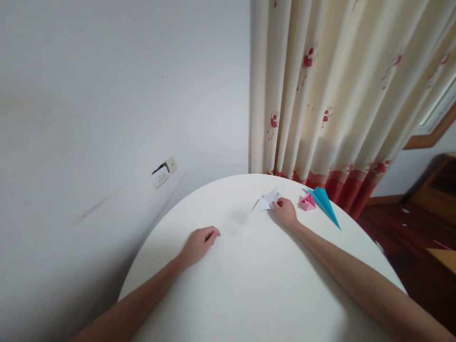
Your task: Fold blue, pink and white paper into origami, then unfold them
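Note:
A round white table [256, 280] fills the lower middle of the head view. My right hand [285, 211] reaches to the far side and pinches a folded white paper piece [265, 202] that lies on the tabletop. Just right of that hand sit a small pink folded paper shape [307, 202] and a blue paper plane [326, 205], both apart from the hand. My left hand [199, 243] rests on the table nearer to me, fingers curled in loosely, with nothing in it.
A white wall [107, 118] with a socket plate [162, 173] stands left of the table. A cream curtain [338, 95] with red flowers hangs behind it. Dark wooden floor [402, 237] and wooden furniture [438, 185] lie to the right.

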The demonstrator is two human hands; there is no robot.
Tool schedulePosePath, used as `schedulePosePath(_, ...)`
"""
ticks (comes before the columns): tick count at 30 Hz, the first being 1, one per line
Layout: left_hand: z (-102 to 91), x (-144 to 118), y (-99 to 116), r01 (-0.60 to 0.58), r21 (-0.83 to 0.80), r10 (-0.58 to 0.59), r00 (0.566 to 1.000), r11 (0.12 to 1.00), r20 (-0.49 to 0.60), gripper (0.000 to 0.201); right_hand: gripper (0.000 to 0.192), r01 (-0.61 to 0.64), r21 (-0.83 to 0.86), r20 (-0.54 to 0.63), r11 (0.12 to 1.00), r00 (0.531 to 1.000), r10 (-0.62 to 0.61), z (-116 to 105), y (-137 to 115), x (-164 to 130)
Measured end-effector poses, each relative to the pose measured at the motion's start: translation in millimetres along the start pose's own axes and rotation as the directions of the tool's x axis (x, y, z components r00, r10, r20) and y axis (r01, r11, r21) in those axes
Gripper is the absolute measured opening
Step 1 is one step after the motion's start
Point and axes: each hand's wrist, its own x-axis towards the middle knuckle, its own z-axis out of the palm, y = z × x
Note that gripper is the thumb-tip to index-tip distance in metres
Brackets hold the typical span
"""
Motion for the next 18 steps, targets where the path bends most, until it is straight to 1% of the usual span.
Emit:
schedulePosePath(3, -0.1, 1.4, 14.3, -0.021, 0.017, 0.021, 1.000, 1.000, 0.019, 0.030, 0.024, 0.114, 0.150, 0.059, 0.982, 0.991, -0.124, -0.3, -1.3, -25.2)
schedulePosePath(5, 2.9, 8.1, 27.6, 0.000, -0.082, 0.007, 0.996, 0.997, 0.088, 0.027, 0.025, 0.155, 0.245, 0.099, 0.957, 0.978, -0.184, 1.3, -3.3, -43.3)
schedulePosePath(7, 10.0, 16.8, 42.7, -0.002, -0.128, 0.013, 0.997, 0.992, 0.081, 0.029, 0.026, 0.173, 0.321, 0.133, 0.931, 0.965, -0.225, 3.9, -6.0, -61.1)
schedulePosePath(10, 28.5, 24.3, 65.0, -0.067, -0.172, 0.070, 0.997, 0.983, 0.011, 0.030, 0.026, 0.183, 0.395, 0.169, 0.900, 0.949, -0.267, 6.7, -10.4, -85.7)
schedulePosePath(13, 51.0, 18.6, 81.5, -0.104, -0.209, 0.101, 0.995, 0.972, -0.028, 0.031, 0.024, 0.197, 0.430, 0.189, 0.881, 0.934, -0.302, 5.3, -13.4, -107.0)
schedulePosePath(15, 63.9, 10.5, 86.9, -0.125, -0.231, 0.123, 0.992, 0.965, -0.023, 0.029, 0.023, 0.205, 0.445, 0.200, 0.872, 0.926, -0.320, 2.7, -14.6, -118.8)
schedulePosePath(18, 76.1, 0.1, 86.1, -0.149, -0.248, 0.149, 0.989, 0.957, -0.021, 0.025, 0.022, 0.208, 0.469, 0.208, 0.859, 0.918, -0.336, 0.0, -16.7, -131.4)
